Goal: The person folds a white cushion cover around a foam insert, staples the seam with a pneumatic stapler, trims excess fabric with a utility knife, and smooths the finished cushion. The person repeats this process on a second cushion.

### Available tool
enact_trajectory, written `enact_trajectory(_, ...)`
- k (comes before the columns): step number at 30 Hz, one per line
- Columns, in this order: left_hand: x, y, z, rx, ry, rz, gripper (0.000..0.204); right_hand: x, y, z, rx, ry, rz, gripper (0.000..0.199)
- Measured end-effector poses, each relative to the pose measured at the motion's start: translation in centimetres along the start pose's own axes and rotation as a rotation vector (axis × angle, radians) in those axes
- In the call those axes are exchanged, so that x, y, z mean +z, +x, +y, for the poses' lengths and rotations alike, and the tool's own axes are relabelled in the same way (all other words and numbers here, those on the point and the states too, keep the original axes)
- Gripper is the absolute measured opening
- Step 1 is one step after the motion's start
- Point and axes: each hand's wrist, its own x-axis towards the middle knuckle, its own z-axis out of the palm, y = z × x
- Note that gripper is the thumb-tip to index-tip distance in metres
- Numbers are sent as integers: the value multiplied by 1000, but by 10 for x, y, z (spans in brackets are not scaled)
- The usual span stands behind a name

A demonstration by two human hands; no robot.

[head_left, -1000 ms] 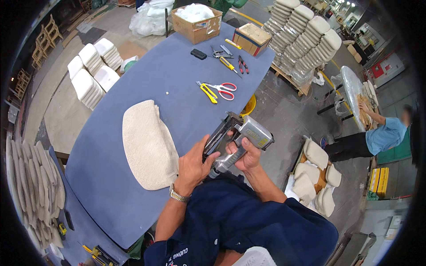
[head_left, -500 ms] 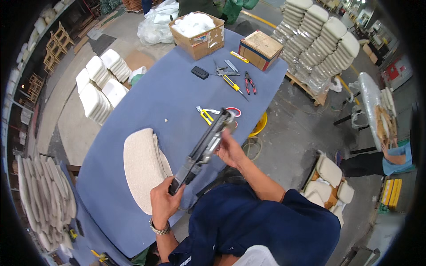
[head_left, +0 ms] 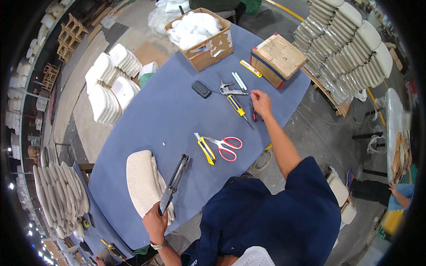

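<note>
My left hand (head_left: 155,221) is wrapped round the lower end of a long grey-and-black staple gun (head_left: 174,184), which points up and away over the table. Beside and partly under it lies a folded cream fabric cushion cover (head_left: 144,177). My right hand (head_left: 261,103) is stretched out over the table, fingers loosely curled and no object visible in them. It hovers by a metal air blow gun (head_left: 230,91) and some staple strips (head_left: 238,81). The pliers (head_left: 254,116) are partly hidden beneath it; a yellow screwdriver (head_left: 236,105) lies just to its left.
On the blue table (head_left: 133,126) lie a yellow utility knife (head_left: 206,151), red-handled scissors (head_left: 227,147) and a black case (head_left: 201,88). At the far end stand a carton (head_left: 208,53) of white stuffing and a wooden box (head_left: 279,57). Stacked cushions (head_left: 350,48) rise beyond.
My right hand has let go of the staple gun and moved out to the far right, over the tools. My left hand has lowered the gun toward the cushion cover.
</note>
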Motion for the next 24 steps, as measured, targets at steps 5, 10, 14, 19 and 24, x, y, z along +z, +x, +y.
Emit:
enact_trajectory(5,-15,12,15,-67,3,-73,35,48,59,5,5,-449,38,31)
enact_trajectory(10,-10,12,11,-110,-34,-106,39,57,69,-12,-7,-535,-9,22)
enact_trajectory(14,-12,15,15,-170,-66,-174,37,50,78,3,-19,-484,-21,19)
enact_trajectory(19,-10,10,17,-182,-24,-180,39,40,78,-12,8,-469,-149,21)
enact_trajectory(24,-9,6,22,-192,-41,-144,40,44,89,-13,141,-518,-262,27)
